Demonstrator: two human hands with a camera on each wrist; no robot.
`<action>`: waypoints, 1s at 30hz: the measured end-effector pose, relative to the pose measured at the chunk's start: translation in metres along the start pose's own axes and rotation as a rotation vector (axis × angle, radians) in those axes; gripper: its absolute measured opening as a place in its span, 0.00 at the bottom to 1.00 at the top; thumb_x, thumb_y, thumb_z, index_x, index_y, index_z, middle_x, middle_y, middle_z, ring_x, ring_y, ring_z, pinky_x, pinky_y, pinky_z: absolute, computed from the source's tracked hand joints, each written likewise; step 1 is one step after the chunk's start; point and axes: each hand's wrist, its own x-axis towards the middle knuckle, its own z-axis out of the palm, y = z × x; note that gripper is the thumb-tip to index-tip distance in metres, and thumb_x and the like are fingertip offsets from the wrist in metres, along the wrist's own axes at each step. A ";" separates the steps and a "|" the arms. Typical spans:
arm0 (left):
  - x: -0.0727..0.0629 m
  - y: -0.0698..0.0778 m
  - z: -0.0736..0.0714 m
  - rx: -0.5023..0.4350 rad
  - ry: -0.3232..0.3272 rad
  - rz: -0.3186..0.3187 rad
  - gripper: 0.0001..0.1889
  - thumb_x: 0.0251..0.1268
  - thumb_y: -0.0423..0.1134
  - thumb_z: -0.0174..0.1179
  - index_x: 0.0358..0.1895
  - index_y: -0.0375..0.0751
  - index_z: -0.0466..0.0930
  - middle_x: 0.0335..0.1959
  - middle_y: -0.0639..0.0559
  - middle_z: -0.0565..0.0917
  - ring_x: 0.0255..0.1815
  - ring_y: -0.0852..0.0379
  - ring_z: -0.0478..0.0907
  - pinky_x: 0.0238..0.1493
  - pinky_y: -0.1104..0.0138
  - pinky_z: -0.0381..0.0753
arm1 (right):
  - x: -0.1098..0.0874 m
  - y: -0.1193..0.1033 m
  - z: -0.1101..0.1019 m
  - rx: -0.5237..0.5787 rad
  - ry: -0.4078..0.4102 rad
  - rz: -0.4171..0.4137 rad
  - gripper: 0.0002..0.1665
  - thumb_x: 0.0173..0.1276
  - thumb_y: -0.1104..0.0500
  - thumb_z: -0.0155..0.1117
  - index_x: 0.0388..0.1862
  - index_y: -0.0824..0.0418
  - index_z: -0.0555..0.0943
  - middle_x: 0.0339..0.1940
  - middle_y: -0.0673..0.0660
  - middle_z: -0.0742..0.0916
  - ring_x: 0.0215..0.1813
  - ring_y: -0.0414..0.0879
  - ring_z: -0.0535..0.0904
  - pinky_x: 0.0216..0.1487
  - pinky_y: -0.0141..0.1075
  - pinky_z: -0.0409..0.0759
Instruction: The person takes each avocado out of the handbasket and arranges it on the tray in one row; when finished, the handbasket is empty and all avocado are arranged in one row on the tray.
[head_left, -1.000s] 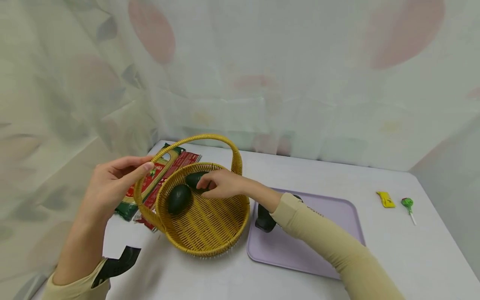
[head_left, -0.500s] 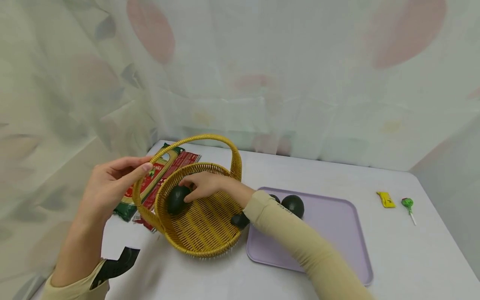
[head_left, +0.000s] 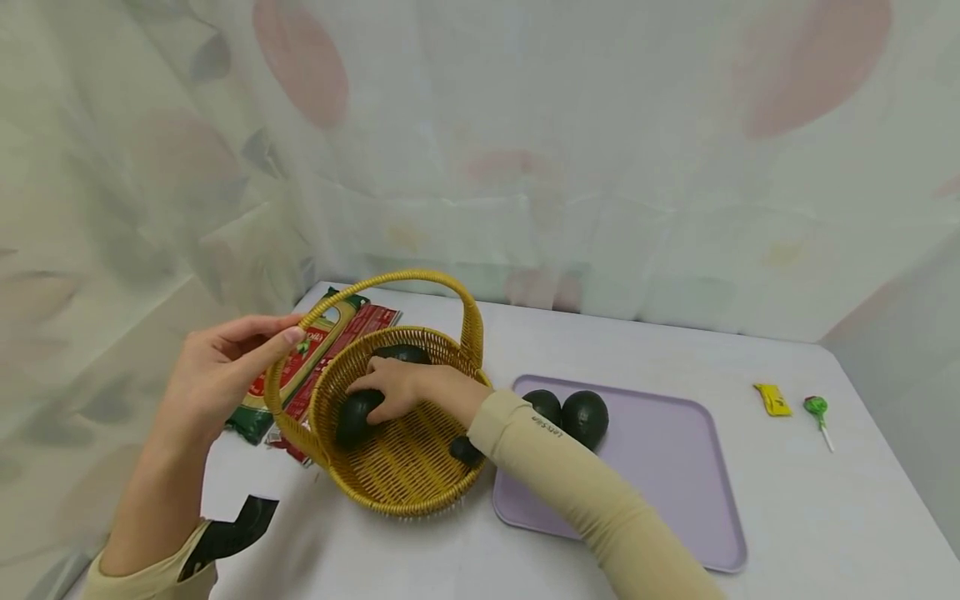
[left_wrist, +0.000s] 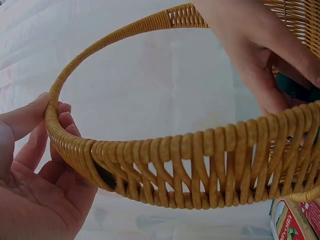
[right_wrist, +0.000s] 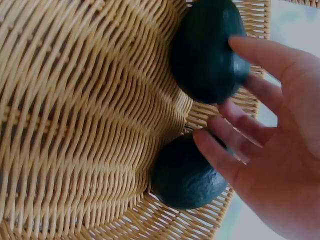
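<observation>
My left hand (head_left: 228,358) pinches the arched handle (left_wrist: 75,65) of a yellow wicker basket (head_left: 408,504) between thumb and fingers. Inside the basket lie two dark green avocados. My right hand (head_left: 393,387) reaches in over the rim and grips the nearer, left avocado (head_left: 354,427). In the right wrist view the thumb lies on one side of that avocado (right_wrist: 205,55) and fingers bend against its other side. The second avocado (right_wrist: 185,172) sits beside it by the basket wall, with the other fingertips right at its surface.
A lilac tray (head_left: 667,483) right of the basket bears two more avocados (head_left: 585,418), partly behind the right sleeve. Long red and green packets (head_left: 296,367) lie behind the basket's left side. A yellow wrapped sweet (head_left: 772,400) and a green lollipop (head_left: 816,407) lie far right.
My right hand has moved left and nearer, from the back avocado to the left one, which has shifted slightly toward me. My left hand stays on the handle.
</observation>
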 end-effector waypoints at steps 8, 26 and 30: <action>0.001 -0.001 -0.001 0.005 -0.006 -0.024 0.13 0.69 0.43 0.61 0.50 0.40 0.85 0.39 0.61 0.85 0.38 0.58 0.77 0.32 0.74 0.79 | -0.002 0.005 0.000 0.101 -0.089 -0.064 0.30 0.59 0.42 0.72 0.56 0.50 0.74 0.53 0.46 0.77 0.55 0.36 0.72 0.51 0.27 0.71; 0.002 -0.002 -0.003 0.009 -0.013 -0.030 0.13 0.69 0.43 0.61 0.50 0.41 0.85 0.41 0.61 0.85 0.39 0.60 0.77 0.34 0.75 0.79 | -0.012 0.007 0.002 0.383 -0.510 -0.052 0.33 0.57 0.56 0.76 0.62 0.41 0.77 0.62 0.39 0.71 0.60 0.35 0.67 0.48 0.39 0.80; 0.004 -0.002 -0.003 -0.001 -0.017 -0.021 0.13 0.69 0.43 0.61 0.49 0.40 0.85 0.41 0.62 0.85 0.40 0.61 0.77 0.34 0.75 0.79 | -0.014 0.007 0.002 0.440 -0.538 -0.013 0.28 0.58 0.57 0.75 0.58 0.43 0.80 0.59 0.40 0.73 0.59 0.36 0.70 0.46 0.42 0.82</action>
